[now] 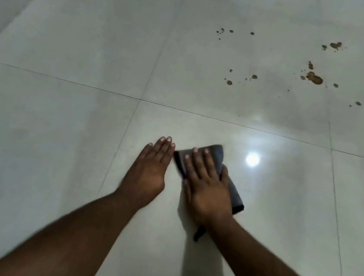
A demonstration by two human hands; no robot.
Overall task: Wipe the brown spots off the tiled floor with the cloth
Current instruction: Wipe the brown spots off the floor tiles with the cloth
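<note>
Glossy pale tiled floor (56, 141), lamp glare (252, 159)

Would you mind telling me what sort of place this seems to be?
Probably an indoor room in a home: glossy pale floor tiles with thin grout lines, a ceiling light's reflection, and brown spots spilled on them.

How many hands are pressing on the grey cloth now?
1. The right hand lies flat on the cloth, pressing it to the tiled floor. The left hand rests flat on the tile just beside the cloth, left of it.
</note>
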